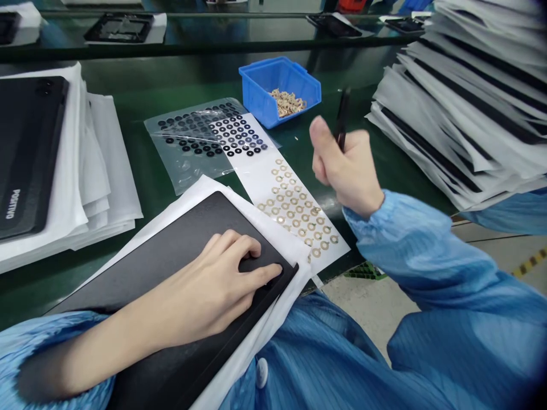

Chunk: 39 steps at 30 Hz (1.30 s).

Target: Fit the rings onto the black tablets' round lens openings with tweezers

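My left hand lies across a black tablet back panel, which rests on white wrapping sheets near my lap. Its index finger stretches to the panel's right corner and touches it there; the other fingers are partly bent, with nothing held. Raised over the bench to the right, my right hand is closed around a slim black pen-like tool pointing upward. Below and left of that hand lies a white sheet of ring-shaped gold stickers. A clear sheet with black ring pieces overlaps its far end.
A blue bin holds many small tan pieces. Stacked tablets in white sheets stand at left and in a tall, leaning pile at right. Along the back, a raised ledge carries more devices.
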Each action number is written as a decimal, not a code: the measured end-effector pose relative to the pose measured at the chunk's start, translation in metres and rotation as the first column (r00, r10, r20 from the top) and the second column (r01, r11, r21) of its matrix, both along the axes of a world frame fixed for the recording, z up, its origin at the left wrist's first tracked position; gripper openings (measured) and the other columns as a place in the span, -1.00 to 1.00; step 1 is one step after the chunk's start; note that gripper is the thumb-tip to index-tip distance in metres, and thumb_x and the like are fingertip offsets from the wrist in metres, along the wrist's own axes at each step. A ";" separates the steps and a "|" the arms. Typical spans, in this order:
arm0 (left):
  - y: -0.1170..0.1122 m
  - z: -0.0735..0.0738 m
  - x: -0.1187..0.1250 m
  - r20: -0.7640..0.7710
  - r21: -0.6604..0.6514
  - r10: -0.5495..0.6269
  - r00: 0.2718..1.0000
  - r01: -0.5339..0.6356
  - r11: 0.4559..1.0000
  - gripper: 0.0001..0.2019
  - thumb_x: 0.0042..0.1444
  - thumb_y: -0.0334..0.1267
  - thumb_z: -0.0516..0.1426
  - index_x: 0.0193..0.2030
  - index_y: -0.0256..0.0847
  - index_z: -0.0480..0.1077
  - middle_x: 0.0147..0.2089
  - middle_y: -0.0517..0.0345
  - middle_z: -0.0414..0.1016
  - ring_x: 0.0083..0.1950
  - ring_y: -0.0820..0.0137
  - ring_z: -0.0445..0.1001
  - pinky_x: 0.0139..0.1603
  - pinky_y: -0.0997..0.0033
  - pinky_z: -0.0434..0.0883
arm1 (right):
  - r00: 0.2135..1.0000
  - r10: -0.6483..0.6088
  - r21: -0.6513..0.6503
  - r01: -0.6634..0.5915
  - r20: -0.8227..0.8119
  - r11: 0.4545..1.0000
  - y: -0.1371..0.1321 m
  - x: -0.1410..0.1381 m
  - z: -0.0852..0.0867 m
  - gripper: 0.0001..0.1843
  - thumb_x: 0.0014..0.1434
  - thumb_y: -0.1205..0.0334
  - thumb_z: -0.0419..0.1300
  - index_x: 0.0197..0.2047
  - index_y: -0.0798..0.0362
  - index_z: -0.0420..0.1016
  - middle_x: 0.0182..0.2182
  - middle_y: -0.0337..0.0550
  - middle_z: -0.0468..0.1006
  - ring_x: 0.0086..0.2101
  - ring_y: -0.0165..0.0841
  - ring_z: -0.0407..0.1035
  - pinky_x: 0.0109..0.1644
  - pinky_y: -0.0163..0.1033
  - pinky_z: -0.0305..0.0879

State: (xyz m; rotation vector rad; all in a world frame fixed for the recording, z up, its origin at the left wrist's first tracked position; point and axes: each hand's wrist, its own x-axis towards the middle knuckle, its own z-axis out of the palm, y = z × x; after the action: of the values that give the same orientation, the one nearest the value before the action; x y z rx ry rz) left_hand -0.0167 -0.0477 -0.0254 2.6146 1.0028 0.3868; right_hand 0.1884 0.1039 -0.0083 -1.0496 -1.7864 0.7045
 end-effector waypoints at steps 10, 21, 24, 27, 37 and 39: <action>0.000 -0.001 -0.002 0.031 0.039 -0.046 0.998 0.044 0.998 -0.64 0.26 -0.46 -0.08 0.16 -0.26 0.27 -0.06 -0.07 0.21 -0.09 0.21 0.21 -0.16 0.20 0.31 | 0.983 0.113 -0.031 -0.110 0.145 0.993 0.021 -0.020 0.038 -0.26 0.33 -0.18 -0.15 -0.70 0.02 0.44 -0.71 -0.16 0.42 -0.65 -0.46 0.31 -0.53 -0.32 0.27; -0.001 0.003 0.000 0.062 0.025 -0.080 0.995 0.079 0.997 -0.71 0.28 -0.48 -0.10 -0.02 -0.31 0.39 -0.18 -0.01 0.28 -0.16 0.25 0.21 -0.26 0.28 0.26 | 0.954 0.125 -0.334 -0.216 -0.274 0.917 -0.131 0.016 -0.027 -0.96 0.24 0.26 0.17 -0.25 0.02 0.42 -0.38 -0.21 0.54 -0.43 -0.36 0.54 -0.37 -0.25 0.55; 0.000 0.003 0.001 0.058 0.018 -0.076 0.995 0.075 0.997 -0.71 0.27 -0.49 -0.09 0.00 -0.32 0.38 -0.18 -0.01 0.28 -0.16 0.26 0.20 -0.26 0.28 0.26 | 0.966 0.061 -0.241 -0.124 -0.253 0.962 -0.141 0.011 -0.036 -0.92 0.27 0.37 0.11 -0.22 0.00 0.37 -0.31 -0.19 0.53 -0.38 -0.38 0.52 -0.32 -0.22 0.54; 0.000 0.002 0.001 0.063 0.015 -0.071 0.995 0.070 0.997 -0.72 0.26 -0.49 -0.07 0.01 -0.32 0.38 -0.18 -0.01 0.28 -0.17 0.26 0.20 -0.26 0.28 0.26 | 0.975 0.085 -0.185 -0.123 -0.203 0.975 -0.144 0.009 -0.037 -0.86 0.24 0.44 0.11 -0.21 -0.01 0.33 -0.31 -0.21 0.51 -0.35 -0.39 0.50 -0.29 -0.22 0.52; -0.001 0.001 0.001 0.067 0.019 -0.071 0.995 0.070 0.997 -0.72 0.22 -0.52 -0.04 -0.01 -0.32 0.38 -0.18 -0.01 0.27 -0.19 0.26 0.19 -0.28 0.29 0.27 | 0.996 0.008 -0.141 -0.020 -0.090 0.990 -0.147 0.003 -0.034 -0.83 0.18 0.48 0.15 -0.27 0.02 0.28 -0.34 -0.22 0.50 -0.37 -0.40 0.48 -0.31 -0.23 0.48; -0.001 0.001 0.001 0.063 0.011 -0.072 0.995 0.071 0.997 -0.72 0.21 -0.53 -0.03 -0.01 -0.32 0.38 -0.19 0.00 0.27 -0.19 0.26 0.19 -0.28 0.29 0.27 | 0.998 -0.005 -0.137 -0.004 -0.068 0.991 -0.147 0.002 -0.033 -0.83 0.18 0.48 0.14 -0.27 0.01 0.28 -0.34 -0.22 0.50 -0.38 -0.40 0.48 -0.32 -0.23 0.47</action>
State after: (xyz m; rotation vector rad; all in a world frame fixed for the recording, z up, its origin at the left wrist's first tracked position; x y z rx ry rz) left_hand -0.0153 -0.0489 -0.0245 2.6205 0.8867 0.4544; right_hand 0.1906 -0.0433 -0.0417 -1.1033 -1.6989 0.8626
